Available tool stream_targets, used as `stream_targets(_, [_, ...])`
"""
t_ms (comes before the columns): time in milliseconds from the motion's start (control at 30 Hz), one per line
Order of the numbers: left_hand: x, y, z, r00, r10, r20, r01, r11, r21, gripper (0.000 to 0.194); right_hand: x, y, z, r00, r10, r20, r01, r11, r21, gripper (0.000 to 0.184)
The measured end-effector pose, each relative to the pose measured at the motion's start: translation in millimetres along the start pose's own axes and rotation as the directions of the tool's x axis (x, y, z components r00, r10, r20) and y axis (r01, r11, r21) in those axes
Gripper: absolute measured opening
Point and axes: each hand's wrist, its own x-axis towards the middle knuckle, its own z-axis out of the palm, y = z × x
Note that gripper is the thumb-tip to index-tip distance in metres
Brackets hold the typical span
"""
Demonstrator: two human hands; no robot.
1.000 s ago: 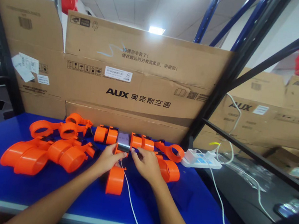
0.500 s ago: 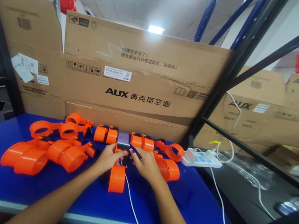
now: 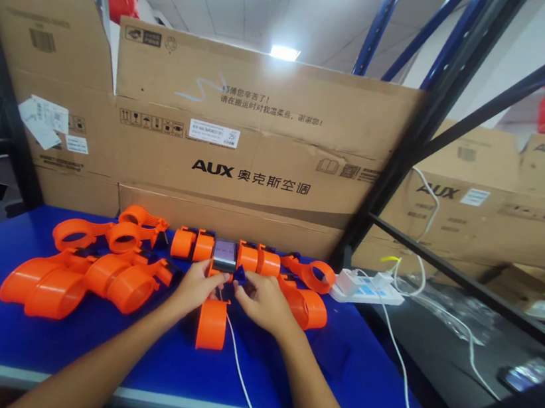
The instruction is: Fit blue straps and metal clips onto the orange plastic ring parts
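Observation:
My left hand (image 3: 196, 285) and my right hand (image 3: 260, 298) meet over an orange plastic device (image 3: 212, 323) lying on the blue table (image 3: 84, 340). Both hands pinch at its far end, where a small grey screen unit (image 3: 225, 254) sits. The left fingers are curled on the device's left side. The right fingers press on its right side, next to a small dark part. A white cable (image 3: 242, 381) runs from under the hands toward me.
Several more orange devices lie to the left (image 3: 87, 273) and right (image 3: 307, 302). A white power strip (image 3: 367, 287) with plugs sits at the table's right end. AUX cardboard boxes (image 3: 255, 141) wall the back. Dark shelf posts (image 3: 412, 135) rise on the right.
The grey unit, held up and tilted between my fingertips a second ago, has gone down onto the device's far end. Both hands have closed in tighter around it.

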Motion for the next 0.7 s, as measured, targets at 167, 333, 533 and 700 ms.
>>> stream_targets(167, [-1.1, 0.5, 1.1, 1.0, 0.006, 0.009, -0.006, 1.0, 0.0, 0.037, -0.3, 3.2, 0.8, 1.0, -0.007, 0.024, 0.008, 0.999, -0.053, 0.015])
stream_targets(333, [-0.9, -0.9, 0.7, 1.0, -0.004, 0.012, 0.004, 1.0, -0.013, 0.038, -0.9, 4.2, 1.4, 1.0, -0.022, 0.013, 0.023, 0.996, -0.089, 0.014])
stream_targets(533, [-2.2, -0.4, -0.3, 0.999, -0.009, 0.031, 0.01, 1.0, -0.011, 0.032, -2.4, 1.3, -1.9, 0.999, -0.032, 0.036, 0.036, 0.993, -0.11, 0.015])
stream_targets(700, [-3.7, 2.9, -1.7, 0.998, -0.008, 0.055, 0.01, 0.999, -0.037, 0.028, -3.5, -1.8, -5.6, 0.997, -0.052, 0.054, 0.058, 0.992, -0.109, 0.021])
